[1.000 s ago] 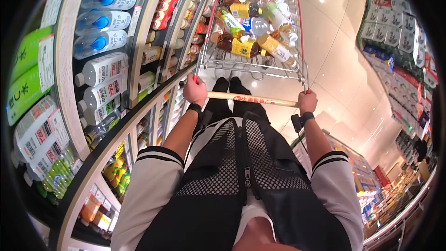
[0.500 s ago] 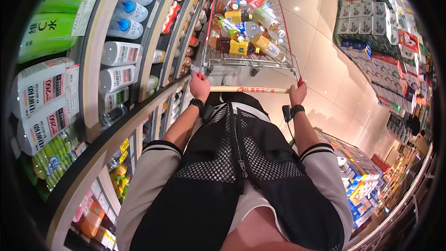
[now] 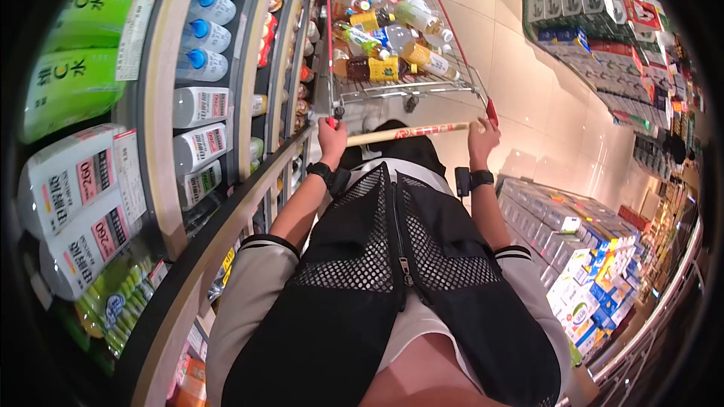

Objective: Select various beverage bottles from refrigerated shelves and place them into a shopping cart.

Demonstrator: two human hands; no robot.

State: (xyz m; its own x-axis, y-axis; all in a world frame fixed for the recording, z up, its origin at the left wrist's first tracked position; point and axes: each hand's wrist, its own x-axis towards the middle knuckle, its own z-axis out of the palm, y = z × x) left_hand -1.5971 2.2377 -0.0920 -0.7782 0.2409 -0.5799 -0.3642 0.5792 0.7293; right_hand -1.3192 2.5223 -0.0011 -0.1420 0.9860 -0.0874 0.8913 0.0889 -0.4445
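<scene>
My left hand (image 3: 332, 139) is wrapped round the left end of a pale handle bar (image 3: 403, 134) with red lettering. At the bar's right end, my right hand (image 3: 484, 142) grips it just below a red corner piece. Both wrists carry black bands. The bar belongs to a wire shopping cart (image 3: 452, 13) with red edging, which stands in front of me. Inside the cart lie several drink bottles, among them a dark bottle with a yellow label (image 3: 373, 69) and an amber one (image 3: 430, 59).
Shelves of bottles (image 3: 205, 102) rise close on the left, with a dark-edged rail (image 3: 219, 245) beside my left arm. Stacked white boxes (image 3: 573, 1) stand at the upper right, more cartons (image 3: 596, 290) at the lower right. Glossy tiled floor (image 3: 520, 90) runs between.
The cart has shifted slightly left and up in view, and its handle bar now slants. The left shelves look lower, and the carton stacks on the right have shifted. Both hands still grip the bar.
</scene>
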